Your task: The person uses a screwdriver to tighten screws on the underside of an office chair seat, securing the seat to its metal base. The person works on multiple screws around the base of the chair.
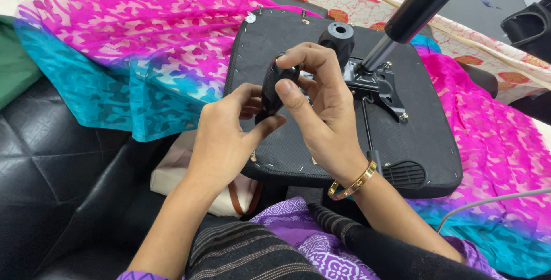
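- Purple patterned cloth on lap, nearest.
- Left hand and right hand — both clamped on small black plastic knob.
- Upturned black chair seat beneath — metal bracket alongside.

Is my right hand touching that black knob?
Touching: the head view shows the right hand wrapped over the black knob, thumb pressed against its side.

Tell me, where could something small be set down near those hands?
Bare seat underside lies between the pink cloth and the black socket. It is crowded around the metal bracket and where both hands grip the black knob.
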